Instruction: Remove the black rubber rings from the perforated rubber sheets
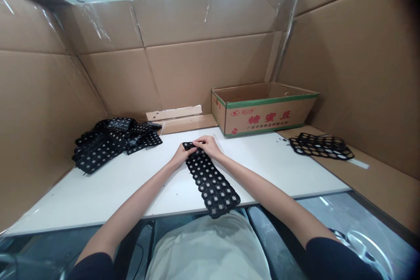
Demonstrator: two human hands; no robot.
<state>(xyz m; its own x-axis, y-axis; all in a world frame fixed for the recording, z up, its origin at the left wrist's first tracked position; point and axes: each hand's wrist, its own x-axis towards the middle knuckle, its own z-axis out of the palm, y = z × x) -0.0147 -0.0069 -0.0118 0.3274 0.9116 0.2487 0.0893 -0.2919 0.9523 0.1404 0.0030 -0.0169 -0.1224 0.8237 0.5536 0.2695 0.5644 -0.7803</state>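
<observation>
A black strip with rows of pale round spots (213,179) lies lengthwise on the white tabletop in front of me, its near end reaching over the table's front edge. My left hand (181,155) pinches the strip's far end from the left side, thumb on top. Close beside it, my right hand (209,145) grips the same end from the right, fingers bent and nearly meeting the left thumb. Whatever lies under the fingertips is hidden.
A heap of similar black spotted strips (111,140) sits on the left. At the right lies a black sheet with large round holes (321,146). Behind stands an open-topped carton with green edging (262,116). Tall cardboard walls (210,61) close in the back and both sides.
</observation>
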